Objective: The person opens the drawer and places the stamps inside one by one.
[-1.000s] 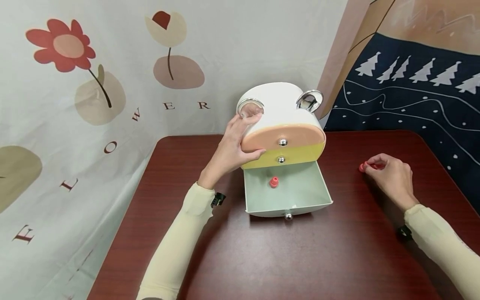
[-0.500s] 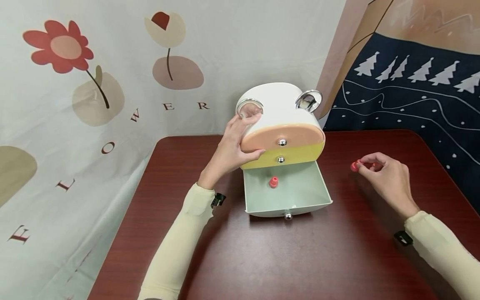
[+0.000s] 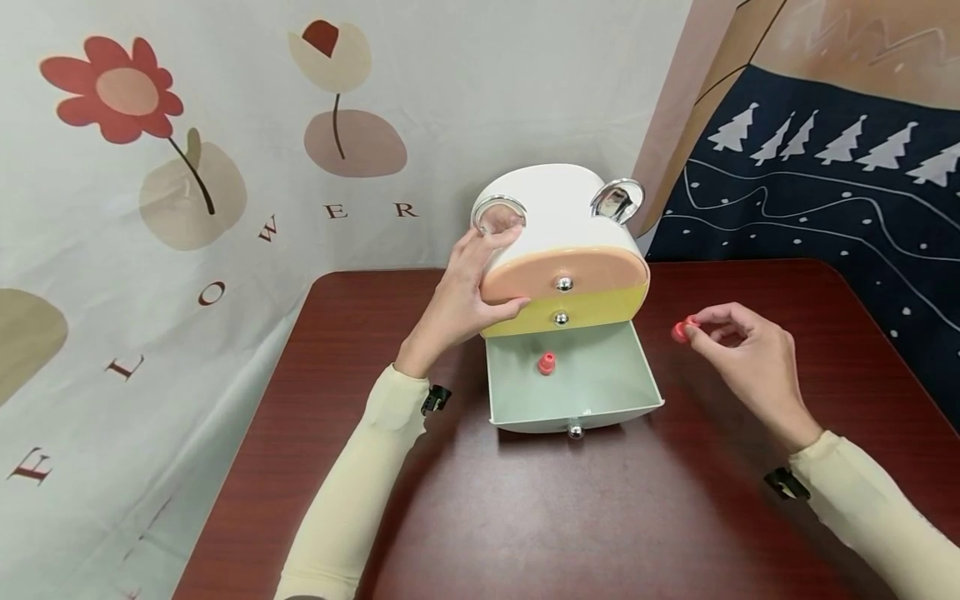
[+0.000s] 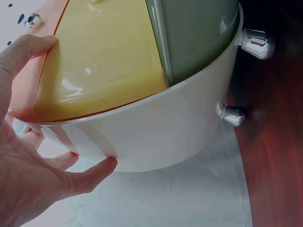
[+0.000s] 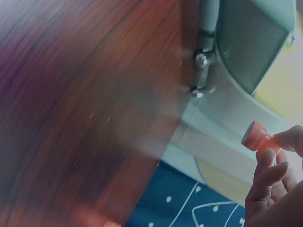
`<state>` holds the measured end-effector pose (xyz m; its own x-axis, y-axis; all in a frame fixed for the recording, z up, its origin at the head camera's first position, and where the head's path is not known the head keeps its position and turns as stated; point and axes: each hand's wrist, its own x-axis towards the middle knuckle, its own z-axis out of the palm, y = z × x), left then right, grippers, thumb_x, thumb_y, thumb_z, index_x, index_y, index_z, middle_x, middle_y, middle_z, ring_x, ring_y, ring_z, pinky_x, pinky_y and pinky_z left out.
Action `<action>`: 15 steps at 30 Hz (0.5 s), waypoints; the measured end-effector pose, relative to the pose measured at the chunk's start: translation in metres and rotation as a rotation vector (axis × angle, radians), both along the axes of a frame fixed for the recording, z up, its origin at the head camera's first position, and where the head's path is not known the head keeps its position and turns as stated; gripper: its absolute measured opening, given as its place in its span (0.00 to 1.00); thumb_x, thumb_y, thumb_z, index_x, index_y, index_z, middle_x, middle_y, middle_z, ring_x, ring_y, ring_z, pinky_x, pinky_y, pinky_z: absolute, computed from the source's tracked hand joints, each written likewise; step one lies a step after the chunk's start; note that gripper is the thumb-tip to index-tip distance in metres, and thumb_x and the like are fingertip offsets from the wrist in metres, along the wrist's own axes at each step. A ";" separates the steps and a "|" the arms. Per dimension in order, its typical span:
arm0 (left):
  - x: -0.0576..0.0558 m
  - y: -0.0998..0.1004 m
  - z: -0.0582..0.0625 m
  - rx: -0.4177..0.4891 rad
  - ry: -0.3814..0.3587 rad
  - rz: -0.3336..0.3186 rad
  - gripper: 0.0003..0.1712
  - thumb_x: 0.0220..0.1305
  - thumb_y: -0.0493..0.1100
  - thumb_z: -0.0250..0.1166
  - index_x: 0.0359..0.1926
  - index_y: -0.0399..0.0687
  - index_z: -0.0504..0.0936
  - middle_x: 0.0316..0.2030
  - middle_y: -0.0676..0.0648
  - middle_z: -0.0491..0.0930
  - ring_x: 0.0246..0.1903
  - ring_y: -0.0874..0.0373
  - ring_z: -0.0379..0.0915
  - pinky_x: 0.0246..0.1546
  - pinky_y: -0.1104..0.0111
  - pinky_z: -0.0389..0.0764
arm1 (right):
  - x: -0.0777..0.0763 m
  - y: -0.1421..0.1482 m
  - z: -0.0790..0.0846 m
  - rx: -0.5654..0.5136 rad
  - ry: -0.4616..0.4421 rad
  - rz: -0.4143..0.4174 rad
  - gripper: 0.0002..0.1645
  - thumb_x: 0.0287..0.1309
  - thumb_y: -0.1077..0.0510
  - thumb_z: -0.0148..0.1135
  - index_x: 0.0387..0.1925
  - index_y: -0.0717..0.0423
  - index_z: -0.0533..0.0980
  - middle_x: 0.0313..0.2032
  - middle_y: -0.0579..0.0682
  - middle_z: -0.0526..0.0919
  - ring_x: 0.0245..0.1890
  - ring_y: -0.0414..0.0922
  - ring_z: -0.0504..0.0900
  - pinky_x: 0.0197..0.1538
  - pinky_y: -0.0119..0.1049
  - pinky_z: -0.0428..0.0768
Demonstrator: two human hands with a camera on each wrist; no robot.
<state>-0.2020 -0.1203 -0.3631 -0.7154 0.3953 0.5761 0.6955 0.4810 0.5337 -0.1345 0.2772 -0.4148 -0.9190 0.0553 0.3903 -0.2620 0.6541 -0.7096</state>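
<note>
My left hand [image 3: 467,293] holds the left side of a small drawer cabinet [image 3: 558,204]. Its thumb lies on the front near the yellow drawer [image 4: 102,61], while the other fingers spread over the white shell [image 4: 156,127]. The cabinet's bottom drawer, pale green [image 3: 615,375], is pulled out. Inside it stands a red pawn-shaped piece [image 3: 547,363]. To the right of the cabinet, above the table, my right hand [image 3: 757,362] pinches another red pawn-shaped piece [image 5: 257,137] between thumb and fingers, its wider end pointing outward.
The cabinet has a closed orange drawer [image 3: 525,273] above the yellow one and silver knobs. Two silver-rimmed ears [image 3: 621,202] stick up from its top. It stands toward the back of a dark red wooden table [image 3: 600,517], before a printed cloth [image 3: 450,100].
My right hand has moved left toward the cabinet, carrying the red pawn-shaped piece up from the table's right part. The left hand stays in place on the cabinet.
</note>
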 end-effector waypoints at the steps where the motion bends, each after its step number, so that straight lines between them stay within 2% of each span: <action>1: 0.000 0.000 0.000 0.000 0.001 -0.001 0.52 0.56 0.42 0.86 0.79 0.49 0.72 0.74 0.42 0.73 0.77 0.46 0.59 0.81 0.57 0.47 | 0.001 -0.003 0.000 -0.004 0.004 0.009 0.09 0.65 0.55 0.81 0.45 0.49 0.90 0.35 0.48 0.90 0.31 0.31 0.80 0.35 0.24 0.73; 7: 0.000 -0.001 0.000 -0.007 0.022 -0.004 0.51 0.56 0.42 0.86 0.79 0.48 0.71 0.74 0.41 0.74 0.75 0.47 0.62 0.81 0.57 0.46 | 0.003 -0.024 0.002 -0.027 0.005 0.068 0.10 0.65 0.56 0.81 0.46 0.48 0.90 0.35 0.46 0.91 0.30 0.34 0.81 0.32 0.26 0.73; 15: -0.001 -0.001 -0.001 -0.015 0.037 -0.014 0.51 0.57 0.42 0.86 0.79 0.46 0.71 0.74 0.41 0.74 0.74 0.48 0.64 0.82 0.57 0.45 | 0.002 -0.050 0.001 -0.028 0.037 0.149 0.09 0.62 0.56 0.83 0.43 0.45 0.91 0.27 0.42 0.87 0.26 0.37 0.77 0.28 0.26 0.69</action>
